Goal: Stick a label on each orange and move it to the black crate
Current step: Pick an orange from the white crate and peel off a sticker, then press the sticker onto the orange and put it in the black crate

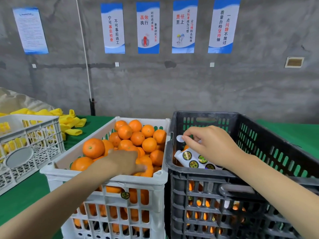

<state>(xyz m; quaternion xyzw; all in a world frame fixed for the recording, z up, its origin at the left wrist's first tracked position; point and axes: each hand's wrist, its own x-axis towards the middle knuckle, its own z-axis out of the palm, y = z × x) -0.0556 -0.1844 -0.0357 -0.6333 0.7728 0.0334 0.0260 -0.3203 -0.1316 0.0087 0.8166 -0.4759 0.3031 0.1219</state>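
Oranges fill the white crate at 6 o'clock, with the black crate touching its side at 4 o'clock. The left hand reaches into the white crate, fingers curled over one orange at the near right corner. The right hand hovers over the black crate, pinching a round label between thumb and forefinger. A label sheet lies inside the black crate, on labelled fruit. Yellow foam sleeves lie at 10 o'clock.
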